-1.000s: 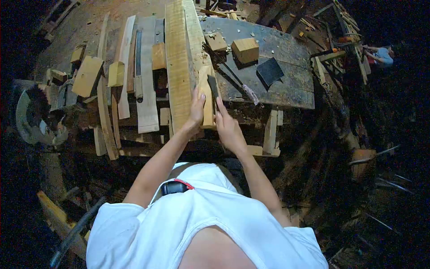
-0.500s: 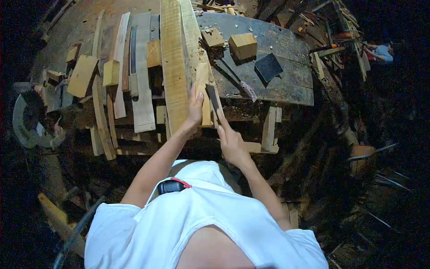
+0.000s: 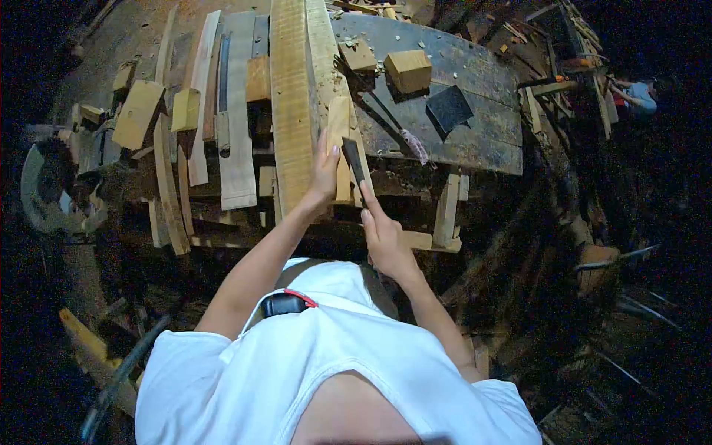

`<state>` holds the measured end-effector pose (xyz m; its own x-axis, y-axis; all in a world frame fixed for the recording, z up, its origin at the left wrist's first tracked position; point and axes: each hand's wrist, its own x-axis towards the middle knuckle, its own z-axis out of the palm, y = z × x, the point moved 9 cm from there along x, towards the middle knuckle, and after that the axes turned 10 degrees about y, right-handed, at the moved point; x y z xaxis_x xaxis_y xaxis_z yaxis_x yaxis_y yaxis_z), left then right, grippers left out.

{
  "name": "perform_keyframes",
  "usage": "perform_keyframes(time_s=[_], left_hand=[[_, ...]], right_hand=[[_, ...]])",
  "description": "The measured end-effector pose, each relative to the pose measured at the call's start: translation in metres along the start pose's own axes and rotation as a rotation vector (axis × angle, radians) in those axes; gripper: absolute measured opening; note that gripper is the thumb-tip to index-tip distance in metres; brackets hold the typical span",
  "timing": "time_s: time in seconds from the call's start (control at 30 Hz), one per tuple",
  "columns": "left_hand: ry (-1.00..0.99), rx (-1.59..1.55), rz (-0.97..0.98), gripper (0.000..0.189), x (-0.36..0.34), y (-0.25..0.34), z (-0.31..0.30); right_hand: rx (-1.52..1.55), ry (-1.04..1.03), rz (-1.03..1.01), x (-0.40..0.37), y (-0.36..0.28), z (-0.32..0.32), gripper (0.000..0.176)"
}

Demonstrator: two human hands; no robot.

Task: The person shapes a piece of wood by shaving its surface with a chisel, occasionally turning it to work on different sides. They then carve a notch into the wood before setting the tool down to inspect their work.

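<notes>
My left hand (image 3: 323, 174) grips the left side of a pale wooden piece (image 3: 339, 119), its thumb lying along the near face. The piece stands at the front edge of the workbench (image 3: 486, 137). In my right hand (image 3: 384, 241) is a dark flat-bladed tool (image 3: 351, 157), fingers wrapped around its lower end and the blade pointing up and away from me. The blade lies close to the right side of the wooden piece; whether it touches cannot be made out. Just left of my left hand runs a long yellowish plank (image 3: 289, 96).
Several boards and wooden blocks (image 3: 138, 115) lie left of the plank. To the right are a cube-shaped wooden block (image 3: 408, 70), a dark square block (image 3: 449, 111) and a thin tool with a wrapped handle (image 3: 414, 146). Wood shavings litter the bench. Another person (image 3: 639, 96) is far right.
The tool's blade has shifted slightly relative to the wooden piece, its tip now a little farther from my left thumb. Both hands keep their holds; the view has moved slightly.
</notes>
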<state>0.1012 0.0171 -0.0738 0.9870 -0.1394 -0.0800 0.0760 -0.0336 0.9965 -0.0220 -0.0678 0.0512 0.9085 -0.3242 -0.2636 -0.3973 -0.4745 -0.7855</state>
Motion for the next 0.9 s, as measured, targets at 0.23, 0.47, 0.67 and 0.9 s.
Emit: perform_keyframes(time_s=[0.23,0.47,0.67,0.9], left_hand=[[-0.035,-0.228,-0.198,0.053,-0.002,-0.006,0.010],[0.014,-0.138,-0.162,0.052,0.004,-0.004,0.002],[-0.003,-0.116,-0.078,0.052,0.018,-0.014,0.006],[-0.042,-0.287,-0.205,0.050,0.012,0.004,0.006]], right_hand=[[-0.038,0.067,0.037,0.055,0.004,0.003,0.048],[-0.047,0.001,0.010,-0.016,-0.008,-0.011,0.048],[-0.085,0.098,-0.039,0.003,0.004,0.005,0.050],[-0.003,0.027,0.027,0.003,-0.001,0.000,0.049]])
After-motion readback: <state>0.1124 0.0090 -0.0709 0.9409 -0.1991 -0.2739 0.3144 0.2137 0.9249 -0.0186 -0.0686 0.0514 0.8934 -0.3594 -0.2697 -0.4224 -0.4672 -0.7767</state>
